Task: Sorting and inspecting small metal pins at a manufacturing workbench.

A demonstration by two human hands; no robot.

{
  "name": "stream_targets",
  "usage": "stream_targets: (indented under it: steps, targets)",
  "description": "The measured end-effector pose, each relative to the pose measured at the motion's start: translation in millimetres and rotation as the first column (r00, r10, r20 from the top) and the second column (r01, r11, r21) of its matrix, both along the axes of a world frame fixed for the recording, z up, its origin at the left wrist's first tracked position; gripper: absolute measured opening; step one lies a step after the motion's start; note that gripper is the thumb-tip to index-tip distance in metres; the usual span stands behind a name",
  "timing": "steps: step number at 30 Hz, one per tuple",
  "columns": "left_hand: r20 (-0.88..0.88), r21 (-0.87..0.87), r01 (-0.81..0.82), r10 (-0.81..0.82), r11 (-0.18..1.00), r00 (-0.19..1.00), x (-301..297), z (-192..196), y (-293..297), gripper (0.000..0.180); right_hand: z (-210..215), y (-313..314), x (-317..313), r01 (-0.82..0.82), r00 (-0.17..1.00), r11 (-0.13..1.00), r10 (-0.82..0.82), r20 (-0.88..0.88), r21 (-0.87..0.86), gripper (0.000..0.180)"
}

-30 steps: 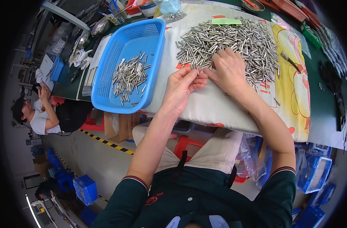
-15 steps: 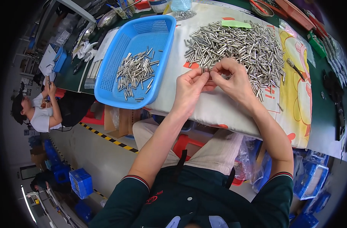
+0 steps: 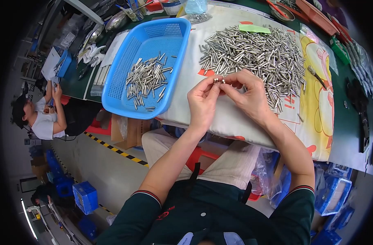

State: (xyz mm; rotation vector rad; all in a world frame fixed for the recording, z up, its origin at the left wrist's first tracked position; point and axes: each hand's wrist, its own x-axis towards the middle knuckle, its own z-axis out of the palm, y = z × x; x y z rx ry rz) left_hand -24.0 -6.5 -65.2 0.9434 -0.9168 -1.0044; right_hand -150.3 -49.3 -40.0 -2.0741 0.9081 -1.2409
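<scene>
Small metal pins (image 3: 216,81) are pinched between the thumb and fingers of the left hand (image 3: 203,104); just beside them, another is pinched by the right hand (image 3: 252,98). How many are held cannot be told. Just beyond both hands, a heap (image 3: 256,53) of similar pins is spread on a printed cloth (image 3: 231,120), topped at its far edge by a green slip (image 3: 254,28). Left of the left hand, a smaller batch (image 3: 145,81) is held in a blue basket (image 3: 129,113). Right of the right hand, a brush (image 3: 317,76) is laid.
</scene>
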Motion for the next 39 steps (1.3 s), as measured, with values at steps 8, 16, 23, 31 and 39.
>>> stream_targets:
  steps: [8,16,23,31,39]
  targets:
    - [0.086,-0.055,0.003,0.002,0.998,0.996,-0.5,3.0,1.3,0.018,2.5,0.5,-0.9,0.012,1.000,0.997,-0.010,0.022,-0.070,0.011]
    - [0.099,-0.047,0.005,0.000,0.999,0.995,-1.1,2.7,2.8,0.019,0.4,-0.9,-1.5,0.044,0.999,0.986,-0.044,0.003,-0.160,0.010]
    - [0.088,-0.044,0.001,0.003,0.999,0.996,-1.3,3.0,4.0,0.019,3.6,2.9,-0.2,0.056,0.998,0.995,-0.053,0.033,-0.087,0.010]
    - [0.124,-0.072,0.049,-0.040,0.996,0.991,-2.2,7.1,2.4,0.020,1.9,-0.9,-1.0,0.035,0.999,0.983,-0.029,0.032,-0.178,0.012]
    - [0.161,-0.059,0.021,-0.011,0.998,0.987,-1.6,-0.8,2.2,0.022,1.8,-0.2,-2.4,0.015,0.999,0.983,-0.010,0.032,-0.184,0.013]
